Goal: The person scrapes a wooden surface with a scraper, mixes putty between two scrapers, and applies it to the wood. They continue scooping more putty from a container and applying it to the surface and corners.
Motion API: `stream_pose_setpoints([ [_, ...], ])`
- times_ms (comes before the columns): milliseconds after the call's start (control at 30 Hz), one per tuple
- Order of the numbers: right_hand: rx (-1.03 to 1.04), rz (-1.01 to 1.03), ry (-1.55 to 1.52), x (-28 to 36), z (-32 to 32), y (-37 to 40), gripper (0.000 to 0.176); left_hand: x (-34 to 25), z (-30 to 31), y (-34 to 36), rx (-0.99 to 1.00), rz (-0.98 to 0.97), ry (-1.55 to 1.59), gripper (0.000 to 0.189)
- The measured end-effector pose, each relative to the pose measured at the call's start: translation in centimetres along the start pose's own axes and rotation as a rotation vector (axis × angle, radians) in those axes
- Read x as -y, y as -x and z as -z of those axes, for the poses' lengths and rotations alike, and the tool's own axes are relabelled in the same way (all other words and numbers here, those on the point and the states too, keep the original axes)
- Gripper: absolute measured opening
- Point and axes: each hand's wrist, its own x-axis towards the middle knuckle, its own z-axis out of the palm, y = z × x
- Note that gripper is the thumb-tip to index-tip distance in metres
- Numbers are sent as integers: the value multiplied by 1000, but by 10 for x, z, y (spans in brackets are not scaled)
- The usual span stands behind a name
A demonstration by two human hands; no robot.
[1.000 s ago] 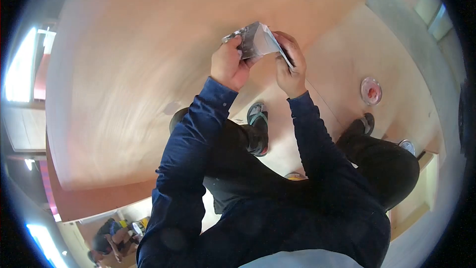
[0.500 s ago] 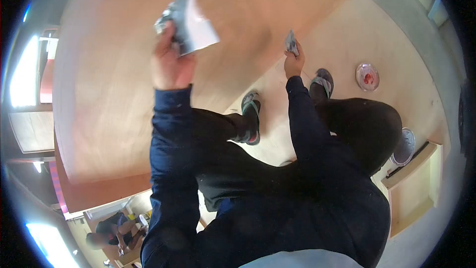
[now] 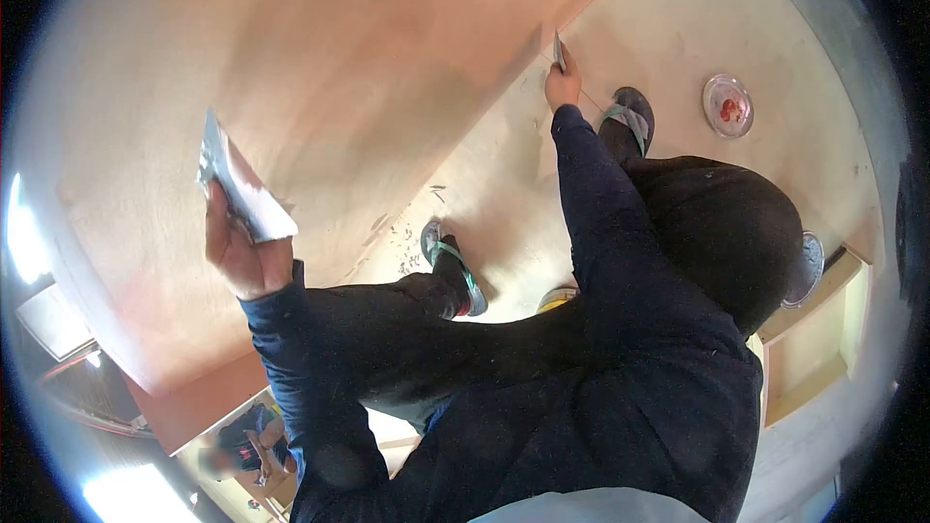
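Observation:
On the left, my left hand (image 3: 250, 257) grips a flat metal putty scraper (image 3: 244, 192), its shiny face angled up and its edge smeared with grey. My right hand (image 3: 563, 87) reaches far forward, closed around a smaller putty scraper (image 3: 558, 50). Its tip is right at the seam where the large pinkish-tan panel (image 3: 339, 87) meets the pale board (image 3: 659, 19). Fingers of the right hand cover the scraper's lower part.
My sandalled feet (image 3: 453, 266) stand on the pale board near dark crumbs (image 3: 402, 247). A clear round dish (image 3: 712, 102) with red stuff lies right, a grey round container (image 3: 806, 271) by my knee, a wooden frame (image 3: 819, 349) beyond. Another person (image 3: 257, 441) sits lower left.
My left hand has come down and left with its scraper. My right hand has moved forward and slightly left, bringing its scraper up to the seam. The view has shifted.

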Motion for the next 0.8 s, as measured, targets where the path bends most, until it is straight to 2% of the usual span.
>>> stream_pose_setpoints([
  [33,-1,-11,13,-3,-4,-3,51,-2,4,3,14,9,-70,33],
  [133,-9,9,-56,-6,-17,-11,55,3,3,5,-518,-114,-308,32],
  [167,-31,50,2,-6,-20,-13,54,0,4,8,-483,-73,-151,29],
  [200,-48,92,59,-4,-22,-13,54,-19,61,17,-30,78,-104,34],
  [300,-47,110,4,-2,-32,-10,53,-18,58,29,-123,141,65,33],
  [400,-116,204,93,-16,-49,6,52,-28,76,41,-141,167,-16,36],
  [500,-106,250,43,-37,-69,38,54,-31,81,53,-165,149,106,39],
  [567,-91,209,12,-35,-81,71,56,-34,83,54,-190,128,143,40],
  [667,-69,180,53,-43,-99,115,59,-32,79,53,-83,215,207,39],
  [700,-61,195,123,-49,-106,129,58,-32,84,54,-89,211,209,39],
  [800,-10,164,86,-53,-122,172,58,-26,92,51,-75,148,58,36],
])
